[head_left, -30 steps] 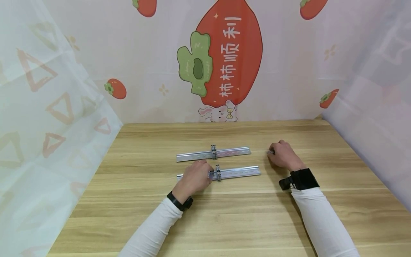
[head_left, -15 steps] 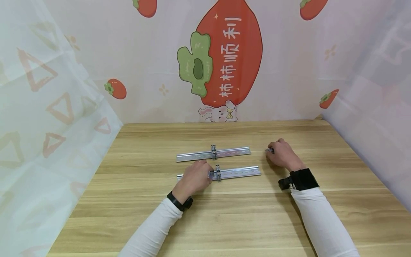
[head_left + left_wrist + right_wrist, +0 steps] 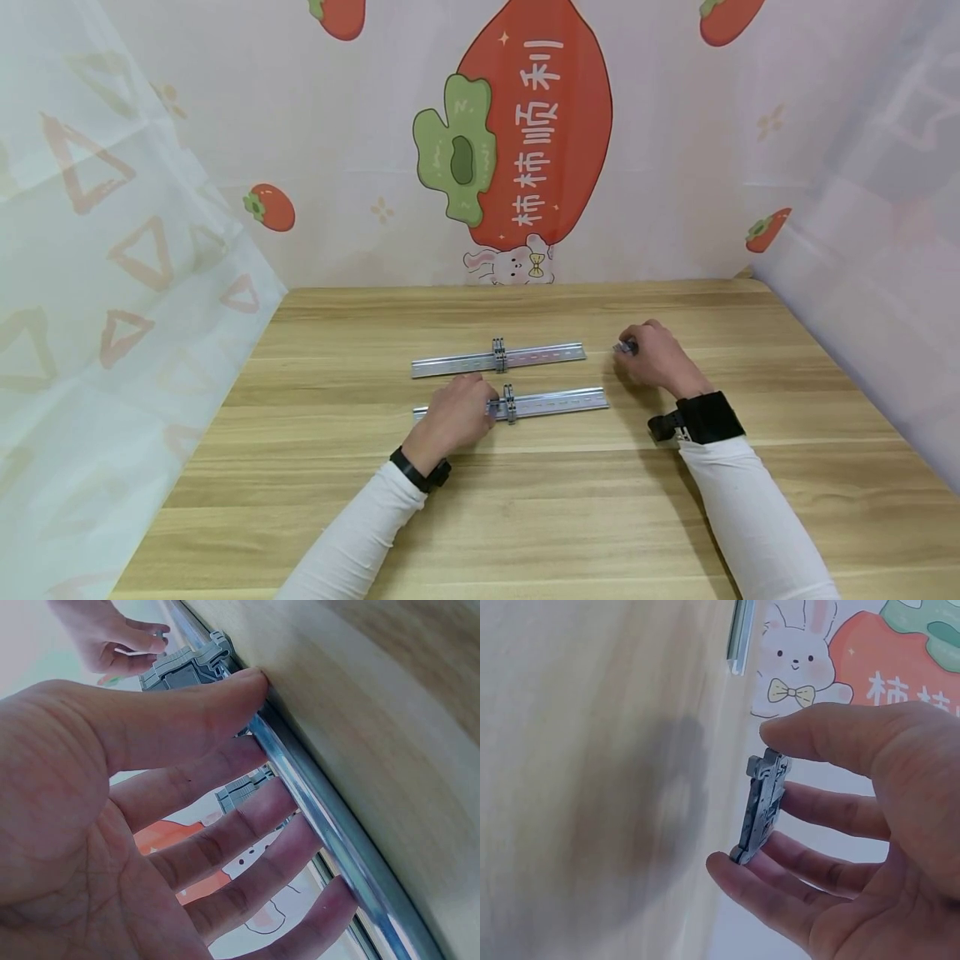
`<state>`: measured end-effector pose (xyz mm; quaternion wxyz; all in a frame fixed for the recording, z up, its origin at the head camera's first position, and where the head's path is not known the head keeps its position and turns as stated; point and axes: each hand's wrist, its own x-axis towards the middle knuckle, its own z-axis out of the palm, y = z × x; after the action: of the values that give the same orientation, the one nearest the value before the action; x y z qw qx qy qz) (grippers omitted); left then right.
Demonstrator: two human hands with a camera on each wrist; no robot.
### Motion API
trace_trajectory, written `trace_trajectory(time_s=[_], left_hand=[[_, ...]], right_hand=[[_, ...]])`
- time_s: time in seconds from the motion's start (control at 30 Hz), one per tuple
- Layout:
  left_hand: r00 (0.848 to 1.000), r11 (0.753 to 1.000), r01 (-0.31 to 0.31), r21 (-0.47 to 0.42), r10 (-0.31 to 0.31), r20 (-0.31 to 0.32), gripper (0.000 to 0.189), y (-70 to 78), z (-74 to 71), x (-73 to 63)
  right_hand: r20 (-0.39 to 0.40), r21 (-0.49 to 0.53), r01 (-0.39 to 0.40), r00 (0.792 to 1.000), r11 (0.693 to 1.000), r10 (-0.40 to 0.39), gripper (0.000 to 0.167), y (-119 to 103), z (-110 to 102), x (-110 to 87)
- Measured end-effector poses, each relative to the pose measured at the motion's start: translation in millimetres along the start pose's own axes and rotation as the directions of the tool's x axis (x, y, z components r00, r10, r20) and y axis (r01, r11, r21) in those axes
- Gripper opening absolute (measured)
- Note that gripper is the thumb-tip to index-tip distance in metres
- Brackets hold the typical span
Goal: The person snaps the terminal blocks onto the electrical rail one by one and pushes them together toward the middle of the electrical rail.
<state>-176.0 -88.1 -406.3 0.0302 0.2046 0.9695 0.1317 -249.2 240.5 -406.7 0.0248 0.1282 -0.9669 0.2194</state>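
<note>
Two slotted metal DIN rails lie one behind the other on the wooden table. My left hand (image 3: 456, 417) holds the near DIN rail (image 3: 558, 403) by its left half, thumb on one edge and fingertips along the other in the left wrist view. Just right of that thumb, grey terminal blocks (image 3: 511, 405) sit clipped across the rail. Similar blocks (image 3: 499, 356) are mounted midway on the far DIN rail (image 3: 450, 365). To the right of both rails, my right hand (image 3: 662, 358) pinches a loose grey terminal block (image 3: 761, 806) between thumb and fingertips, its shadow falling on the tabletop.
The wood-grain table (image 3: 525, 517) runs back to a white cloth backdrop (image 3: 660, 167) with a large printed persimmon. Further white cloth (image 3: 150, 250) hangs along the left side, and more along the right.
My right hand has shifted slightly left and away from me with the terminal block, which now shows more beyond the fingers. My left hand and both rails stay where they were.
</note>
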Motion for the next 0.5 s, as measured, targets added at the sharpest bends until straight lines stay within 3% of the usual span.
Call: trace_trajectory(time_s=[0.5], left_hand=[[1.0,1.0,0.003,0.005,-0.003,0.004,0.017,0.3,-0.6,0.1]], right_hand=[[-0.093,0.068,0.053,0.995,0.996,-0.046,0.032,-7.1,-5.3,1.4]])
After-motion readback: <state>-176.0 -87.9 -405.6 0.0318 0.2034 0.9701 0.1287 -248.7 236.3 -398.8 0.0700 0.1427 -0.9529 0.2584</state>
